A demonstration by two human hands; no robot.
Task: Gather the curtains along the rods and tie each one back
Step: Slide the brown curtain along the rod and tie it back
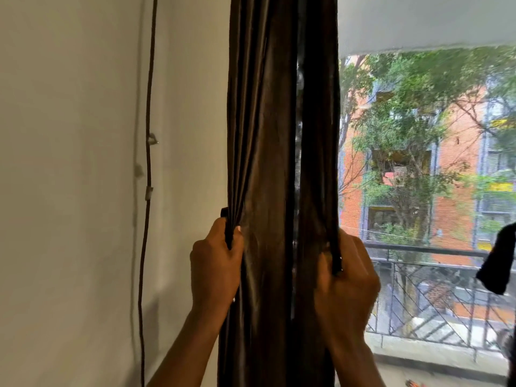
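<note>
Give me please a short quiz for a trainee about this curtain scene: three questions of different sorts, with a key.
1. True or false: the curtain hangs spread out flat and wide.
2. Choose: the right hand grips A) the balcony railing, B) a dark band at the curtain's edge, C) nothing.
3. Fill in: the thin cord on the wall runs down to the ____ of the curtain.
Key: 1 false; 2 B; 3 left.

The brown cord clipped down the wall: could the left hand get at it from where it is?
Probably yes. The cord runs down bare wall left of the left hand, with nothing between them. But that hand grips the curtain's left edge, so it must let go first.
</note>
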